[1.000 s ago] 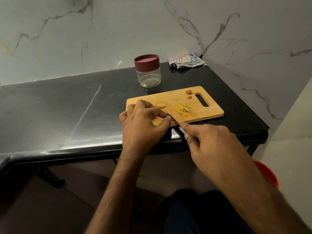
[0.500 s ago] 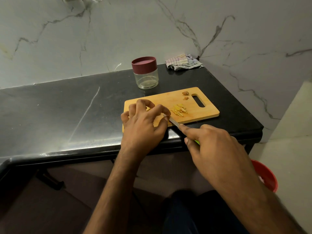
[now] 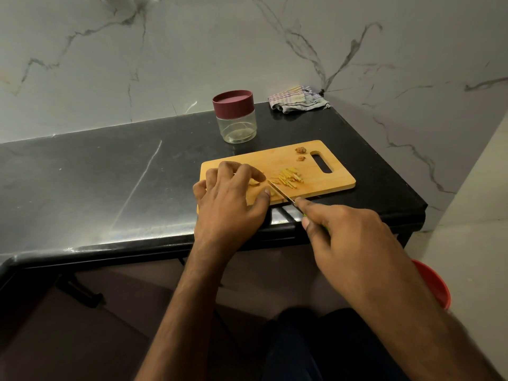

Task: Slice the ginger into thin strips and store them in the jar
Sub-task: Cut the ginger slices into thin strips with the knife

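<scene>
knife tip has slid forward along my left hand fingertips since half a second ago. left hand curls on the ginger, mid-board; right hand grips the handle, blade touching ginger's right side. jar stays lidded behind.

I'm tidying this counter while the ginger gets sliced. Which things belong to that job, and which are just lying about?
In use: cutting board, ginger piece under the left hand, cut strips, knife in the right hand, lidded jar.

Lying about: striped cloth, two brown scraps, red bucket.
</scene>
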